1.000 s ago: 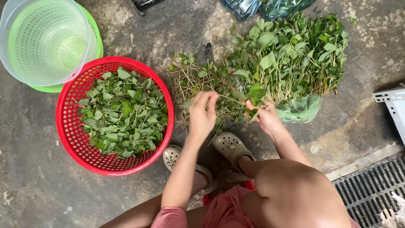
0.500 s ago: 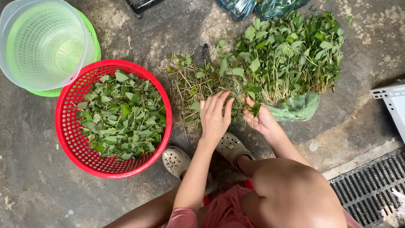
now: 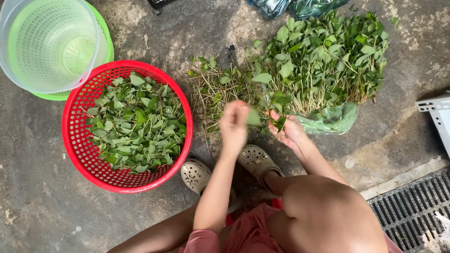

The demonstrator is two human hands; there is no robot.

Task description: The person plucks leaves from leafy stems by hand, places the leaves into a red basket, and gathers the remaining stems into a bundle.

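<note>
Mid-frame, the right hand (image 3: pixel 289 132) clenches a leafy sprig (image 3: pixel 280 122); the blurred left hand (image 3: pixel 234 122) pinches a leaf (image 3: pixel 253 117), right of the red basket (image 3: pixel 75 140).

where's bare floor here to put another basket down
Bare concrete lies left of and below the red basket, and right of the leafy stem pile, up to the white frame and drain grate. It is crowded between basket and pile: stripped stems, both hands, feet.
</note>
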